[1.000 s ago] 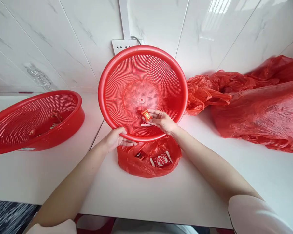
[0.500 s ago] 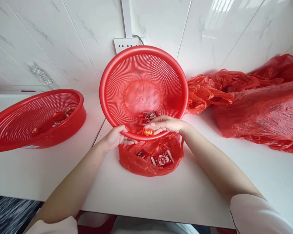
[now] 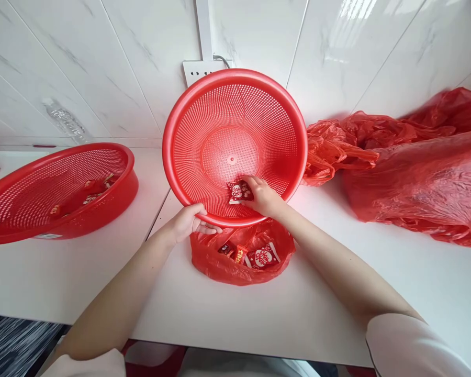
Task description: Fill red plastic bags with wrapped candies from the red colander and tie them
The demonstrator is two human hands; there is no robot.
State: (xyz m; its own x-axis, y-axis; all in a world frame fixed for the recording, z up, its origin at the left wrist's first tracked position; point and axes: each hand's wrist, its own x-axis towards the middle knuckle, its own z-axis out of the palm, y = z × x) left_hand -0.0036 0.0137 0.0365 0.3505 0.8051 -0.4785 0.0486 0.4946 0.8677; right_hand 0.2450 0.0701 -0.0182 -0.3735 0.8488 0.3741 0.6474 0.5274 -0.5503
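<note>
My left hand (image 3: 188, 222) grips the near-left rim of a red plastic mesh basket (image 3: 275, 99), thumb over the edge and fingers beneath. The basket is tilted, its mouth facing me. Inside it, my right hand (image 3: 262, 196) closes its fingers on the right side of a dark red snack packet (image 3: 236, 192) with white lettering; whether another packet lies under the fingers I cannot tell. Just below the near rim sits an open red plastic bag (image 3: 220, 269). In it lie a larger red-and-white packet (image 3: 262, 256), a small orange-red packet (image 3: 240, 254) and a dark packet (image 3: 226, 250).
At left, another red mesh basket (image 3: 102, 220) leans with several small packets in it. Behind it is a clear plastic bottle (image 3: 67, 121). Red plastic bags (image 3: 424, 178) lie bunched at right. A power strip (image 3: 194, 70) is on the tiled wall.
The orange-red packet has left my right hand and now lies in the bag. My right hand has moved up into the basket onto the dark red packet. The basket shifted slightly right.
</note>
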